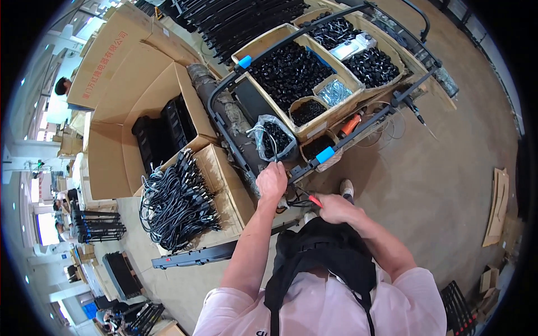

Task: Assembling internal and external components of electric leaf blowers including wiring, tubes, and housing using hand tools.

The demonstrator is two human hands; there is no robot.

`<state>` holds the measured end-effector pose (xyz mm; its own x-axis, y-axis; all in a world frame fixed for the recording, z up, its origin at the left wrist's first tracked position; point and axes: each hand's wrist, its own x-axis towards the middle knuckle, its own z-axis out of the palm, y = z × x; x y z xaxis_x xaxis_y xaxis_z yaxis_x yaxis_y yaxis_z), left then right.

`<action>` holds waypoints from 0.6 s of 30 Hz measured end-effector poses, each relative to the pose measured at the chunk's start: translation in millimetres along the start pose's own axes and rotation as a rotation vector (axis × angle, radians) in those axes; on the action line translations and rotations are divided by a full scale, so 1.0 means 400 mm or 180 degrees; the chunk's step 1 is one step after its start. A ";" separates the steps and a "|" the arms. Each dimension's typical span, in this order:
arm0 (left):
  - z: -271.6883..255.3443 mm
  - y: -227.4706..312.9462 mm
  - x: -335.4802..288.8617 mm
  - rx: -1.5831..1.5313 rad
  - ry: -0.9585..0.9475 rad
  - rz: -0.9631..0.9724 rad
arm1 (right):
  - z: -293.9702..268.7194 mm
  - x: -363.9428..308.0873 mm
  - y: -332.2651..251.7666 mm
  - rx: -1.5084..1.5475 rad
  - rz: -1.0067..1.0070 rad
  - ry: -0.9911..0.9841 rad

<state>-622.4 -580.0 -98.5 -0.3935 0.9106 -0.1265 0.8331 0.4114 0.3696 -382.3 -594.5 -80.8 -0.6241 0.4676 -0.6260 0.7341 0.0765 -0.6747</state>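
My left hand [272, 181] is closed on a thin cable [274, 150] whose pale wire ends reach up over a clear plastic bag [288, 147] of small black parts. To its right, my right hand [338, 209] grips a slim hand tool [315, 200] with a red handle. The tool's dark front end points left, toward the black metal frame's near corner below my left hand; whether it is a screwdriver or pliers, I cannot tell. Around both hands runs the black tubular frame [221, 134], with blue pads on its bars. Some dark cables [291, 199] hang by that corner.
On the left, a cardboard box [106, 162] holds black housings, beside a large bundle of black cables [179, 204]. Cardboard trays [314, 130] of black parts and screws [334, 92] lie ahead. An orange power tool [351, 124] rests at their right. A long black bar [196, 255] lies nearer me.
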 end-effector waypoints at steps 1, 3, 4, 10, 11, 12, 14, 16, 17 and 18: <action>-0.003 0.000 0.005 0.0016 0.0018 -0.0043 | -0.019 -0.031 -0.014 0.0050 -0.0047 0.0034; -0.004 0.008 0.002 0.0097 -0.0019 -0.0180 | -0.031 -0.042 0.033 0.0241 -0.0067 0.0095; -0.007 0.011 0.002 0.0101 0.0013 -0.0234 | -0.044 -0.040 0.068 0.0433 -0.0070 0.0192; -0.018 0.046 -0.007 0.0151 0.0004 -0.0443 | -0.050 0.147 0.188 -0.0173 0.0583 0.0310; -0.023 0.043 -0.010 0.0108 0.0000 -0.0517 | -0.037 0.187 0.198 0.0003 0.0514 0.0384; -0.028 0.051 -0.012 0.0123 0.0038 -0.0562 | -0.008 0.236 0.224 0.0186 0.0465 0.0465; -0.027 0.084 0.002 -0.0190 -0.0008 -0.0487 | 0.098 0.347 0.367 0.0391 0.0002 0.0746; -0.050 0.065 -0.019 -0.0287 0.0117 -0.0617 | 0.128 0.396 0.312 0.2844 0.0408 0.0071; -0.062 0.067 -0.032 -0.0643 0.0377 -0.0689 | 0.136 0.412 0.281 0.2825 0.0868 0.0115; -0.073 0.069 -0.048 -0.0989 0.0650 -0.0749 | 0.140 0.423 0.256 0.2796 0.0803 0.0000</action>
<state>-603.4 -587.2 -58.9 -0.6533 0.7541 -0.0672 0.5675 0.5465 0.6159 -427.6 -556.9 -277.6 -0.4727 0.3794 -0.7954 0.3812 -0.7257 -0.5727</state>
